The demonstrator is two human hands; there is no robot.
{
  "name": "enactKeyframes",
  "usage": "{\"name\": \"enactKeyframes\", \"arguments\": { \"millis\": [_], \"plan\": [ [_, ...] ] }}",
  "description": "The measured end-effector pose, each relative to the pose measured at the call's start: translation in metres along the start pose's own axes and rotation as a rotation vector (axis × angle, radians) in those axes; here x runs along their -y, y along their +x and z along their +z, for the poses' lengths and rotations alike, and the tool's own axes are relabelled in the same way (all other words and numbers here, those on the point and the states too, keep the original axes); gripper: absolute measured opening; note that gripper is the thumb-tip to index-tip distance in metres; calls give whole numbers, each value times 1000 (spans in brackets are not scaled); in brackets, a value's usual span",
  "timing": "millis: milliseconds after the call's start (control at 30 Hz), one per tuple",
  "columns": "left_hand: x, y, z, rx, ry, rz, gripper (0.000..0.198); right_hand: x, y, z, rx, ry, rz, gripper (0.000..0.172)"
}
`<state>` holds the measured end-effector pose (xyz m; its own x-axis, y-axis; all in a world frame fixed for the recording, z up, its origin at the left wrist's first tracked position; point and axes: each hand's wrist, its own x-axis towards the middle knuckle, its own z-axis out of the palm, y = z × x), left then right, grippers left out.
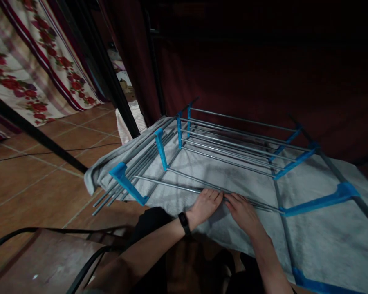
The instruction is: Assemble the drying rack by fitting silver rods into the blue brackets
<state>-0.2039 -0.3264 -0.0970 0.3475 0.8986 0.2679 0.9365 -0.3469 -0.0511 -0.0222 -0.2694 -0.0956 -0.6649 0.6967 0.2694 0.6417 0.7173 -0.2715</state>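
Note:
A frame of grey metal rods (pixel 233 143) joined by blue plastic connectors (pixel 127 183) lies on a grey fabric sheet (pixel 319 241) spread on the floor. My left hand (pixel 206 204), with a black band on its wrist, rests with fingers together on the nearest rod (pixel 168 184). My right hand (pixel 243 211) lies beside it, fingers stretched flat along the same rod. The two hands almost touch at their fingertips. Whether either hand grips the rod is unclear.
A bundle of loose rods (pixel 122 188) sticks out at the fabric's left edge. Brown floor tiles (pixel 43 179) extend left. A black pole (pixel 33 131) slants across them, below a floral curtain (pixel 24 61). Dark red cloth hangs behind the frame.

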Motion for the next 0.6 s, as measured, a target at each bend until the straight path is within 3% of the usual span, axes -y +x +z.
{"name": "enactKeyframes", "arguments": {
  "millis": [133,300,400,600],
  "plan": [
    [5,2,-4,-17,-7,23,40,-27,-9,-4,-14,33,29,27],
    [33,-2,-7,-10,-6,-117,36,-60,-24,-14,-79,86,137,25],
    [44,-4,-11,-40,6,-170,33,-70,-29,-18,-118,86,166,26],
    [45,10,-17,-58,15,-113,34,-81,-33,-21,-217,16,240,27]
  ]
}}
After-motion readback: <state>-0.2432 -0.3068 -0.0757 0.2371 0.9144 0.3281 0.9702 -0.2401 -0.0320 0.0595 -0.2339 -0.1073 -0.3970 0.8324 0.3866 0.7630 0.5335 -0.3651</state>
